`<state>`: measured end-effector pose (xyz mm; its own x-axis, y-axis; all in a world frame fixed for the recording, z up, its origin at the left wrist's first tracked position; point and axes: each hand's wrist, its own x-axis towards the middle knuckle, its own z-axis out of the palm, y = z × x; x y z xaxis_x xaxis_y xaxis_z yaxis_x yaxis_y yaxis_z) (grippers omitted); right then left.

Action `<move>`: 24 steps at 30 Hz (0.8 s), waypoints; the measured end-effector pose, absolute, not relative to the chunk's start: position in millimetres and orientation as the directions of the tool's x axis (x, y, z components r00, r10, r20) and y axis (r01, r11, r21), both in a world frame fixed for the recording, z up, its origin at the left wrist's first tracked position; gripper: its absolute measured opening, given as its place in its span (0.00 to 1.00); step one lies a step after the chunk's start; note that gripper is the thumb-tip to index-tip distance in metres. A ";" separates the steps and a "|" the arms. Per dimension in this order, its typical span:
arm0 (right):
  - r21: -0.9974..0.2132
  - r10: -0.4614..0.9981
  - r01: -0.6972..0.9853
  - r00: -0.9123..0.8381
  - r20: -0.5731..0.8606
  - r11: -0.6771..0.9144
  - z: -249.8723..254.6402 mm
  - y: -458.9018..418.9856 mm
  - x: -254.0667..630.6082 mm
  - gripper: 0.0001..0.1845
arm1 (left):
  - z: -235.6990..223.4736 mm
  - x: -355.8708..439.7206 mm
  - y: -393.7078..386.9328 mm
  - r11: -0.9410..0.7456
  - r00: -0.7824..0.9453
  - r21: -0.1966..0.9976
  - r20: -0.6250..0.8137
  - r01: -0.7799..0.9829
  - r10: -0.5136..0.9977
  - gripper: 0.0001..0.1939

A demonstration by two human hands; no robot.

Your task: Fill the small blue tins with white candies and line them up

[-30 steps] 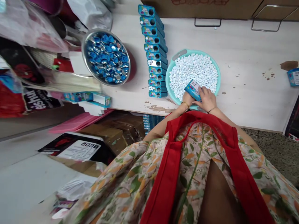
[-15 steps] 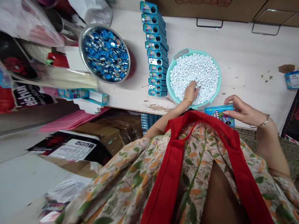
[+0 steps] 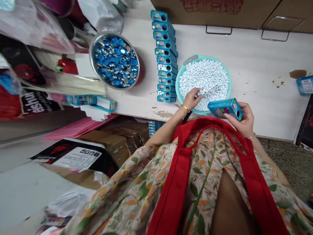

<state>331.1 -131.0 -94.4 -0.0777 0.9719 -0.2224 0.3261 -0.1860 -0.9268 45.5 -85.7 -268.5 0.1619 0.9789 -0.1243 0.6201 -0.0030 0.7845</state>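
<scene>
A light-green plastic basin (image 3: 178,85) full of small white tablet-like sweets (image 3: 207,76) stands near the table's front edge. Over its near left part is my left hand (image 3: 192,99), a gold bangle at the wrist. Its fingers curl in at the sweets, and what lies inside them is hidden. At the basin's near right rim, my right hand (image 3: 242,119) grips a blue printed tin (image 3: 221,108) between thumb and fingers. The tin is tilted, and a dark round hole shows in its right end.
Left of the basin runs a row of blue tins (image 3: 167,73) with round holes, some with white sweets on top. Further left, a steel bowl (image 3: 91,54) holds many blue and silver caps. Cardboard boxes (image 3: 207,13) line the back; another blue box (image 3: 305,85) lies far right.
My right hand has lifted the tin from the table edge and turned it toward the basin, holding it more firmly. My left hand has drawn slightly back and left, fingers curling.
</scene>
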 end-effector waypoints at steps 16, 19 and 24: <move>-0.486 0.900 0.830 -0.400 -0.174 0.275 -141.8 -55.0 296.1 0.20 | -88.9 17.7 -54.4 -0.314 0.552 0.590 -0.278 0.744 0.786 0.16; -0.483 0.895 0.825 -0.414 -0.164 0.293 -140.8 -55.7 292.0 0.23 | -72.7 23.8 -48.8 -0.337 0.550 0.527 -0.321 0.780 0.771 0.14; -0.465 0.899 0.839 -0.401 -0.175 0.283 -140.8 -60.0 290.8 0.25 | -62.5 27.0 -39.6 -0.297 0.501 0.521 -0.307 0.800 0.809 0.13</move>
